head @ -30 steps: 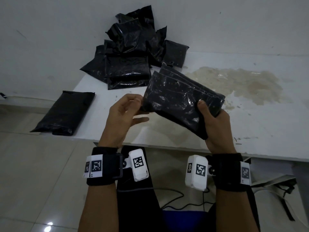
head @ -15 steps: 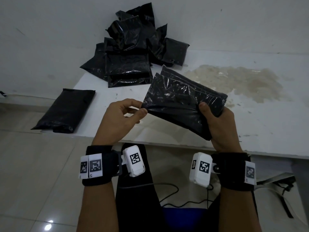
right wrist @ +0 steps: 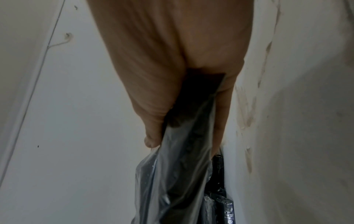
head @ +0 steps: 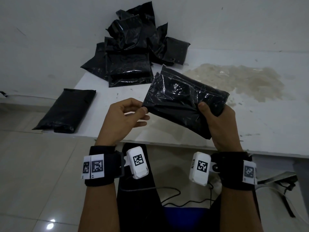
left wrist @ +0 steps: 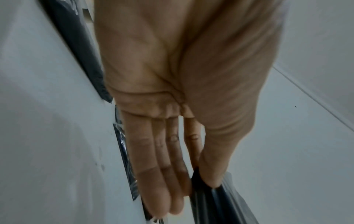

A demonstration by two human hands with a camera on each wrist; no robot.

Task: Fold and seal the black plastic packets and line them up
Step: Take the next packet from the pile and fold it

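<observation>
Both hands are holding one black packet (head: pixel 185 99) up in the air, just above the white table (head: pixel 250 128), approx centre of the head view. Right hand (head: pixel 222 124) is gripping the packet's 4 o'clock end, thumb on top, fingers wrapped under. Left hand (head: pixel 123 118) is pinching the 8 o'clock corner btwn thumb and index; other fingers are lying nearly straight, per the left wrist view.

Step in hand, as I'm reading it: mid-fold. A flap edge is showing along the packet's 1 o'clock side, not yet pressed down or sealed.

Next move is prob calling for the left hand to be pulling the film taut and rolling the flap over while the right keeps the bulk steady, then pressing the seal.

One finished-looking packet (head: pixel 66 111) is lying at 9 o'clock on the table's corner, w/ its near end at the edge. Pile of unfolded packets (head: pixel 130 56) is sitting at 12 o'clock against the wall (head: pixel 50 30).
</observation>
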